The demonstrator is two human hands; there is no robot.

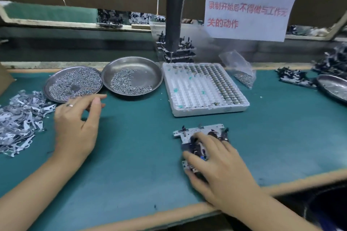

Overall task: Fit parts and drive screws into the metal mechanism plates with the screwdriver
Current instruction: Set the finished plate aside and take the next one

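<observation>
A metal mechanism plate (199,131) with black parts lies on the green mat near the front edge. My right hand (219,165) rests on its near half, fingers spread over it and hiding that part. My left hand (77,124) hovers over the mat just in front of the left screw dish (56,78), fingers loosely bent and holding nothing I can see. The dark electric screwdriver (174,15) hangs upright at the back centre, its tip above a stack of finished plates (178,50).
A second steel dish (148,73) holds screws. A white foam tray (204,110) of small parts sits right of it. Loose metal stampings (18,118) pile at the left. A bag of screws (242,73), more plates (294,77) and another dish (332,86) lie at the right.
</observation>
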